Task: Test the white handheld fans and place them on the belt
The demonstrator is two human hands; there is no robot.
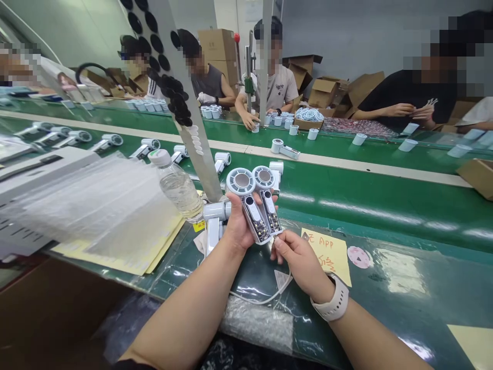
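Two white plastic round-headed units [252, 180], each with a silver disc in its head and a dark circuit board [257, 220] bared along its handle, are gripped side by side in the left hand [239, 223] above a green conveyor belt [370, 205]. The left hand is closed around the handles from beneath, with the round heads standing clear above the fingers. The right hand [302, 264], with a white sports watch [333, 299] at its wrist, is pinched narrow on a thin white cable [262, 300] just below the units' lower ends. Whether the cable is joined to a board cannot be told at this angle.

The units are judged to be light and stiff, though their glossy shells may prove slippery. The bared boards appear the most fragile part, so hold is best taken on the white shell or round head rather than on the circuitry. The cable is soft and is likely to trail.

A clear plastic water bottle [179, 187] is seen on the near side of the belt, just left of the units, and a yellow paper note [325, 255] lies to the right. Co-workers [275, 77] are seated beyond the belt among cardboard cartons [322, 92].
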